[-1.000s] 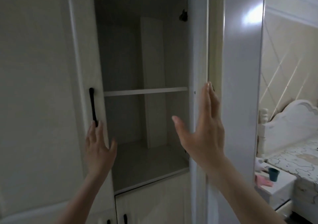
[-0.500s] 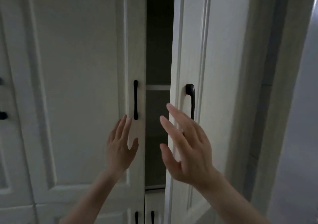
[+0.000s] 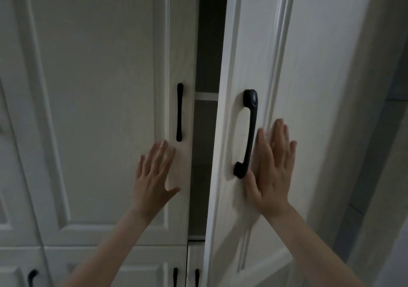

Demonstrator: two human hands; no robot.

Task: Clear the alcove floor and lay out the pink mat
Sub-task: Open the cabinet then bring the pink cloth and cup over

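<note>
cupboard doors (image 3: 260,70) under flat left hand (image 3: 152,176), right hand (image 3: 271,172).

Two white panelled doors are seen mid-frame. The left door (image 3: 99,110) is nearly shut and the right door (image 3: 309,66) is angled ajar, with a narrow dark gap left between them.

Single head-worn view, close to the white wardrobe doors (image 3: 106,110), facing them nearly level; the right door (image 3: 276,66) angles nearer the camera
</note>
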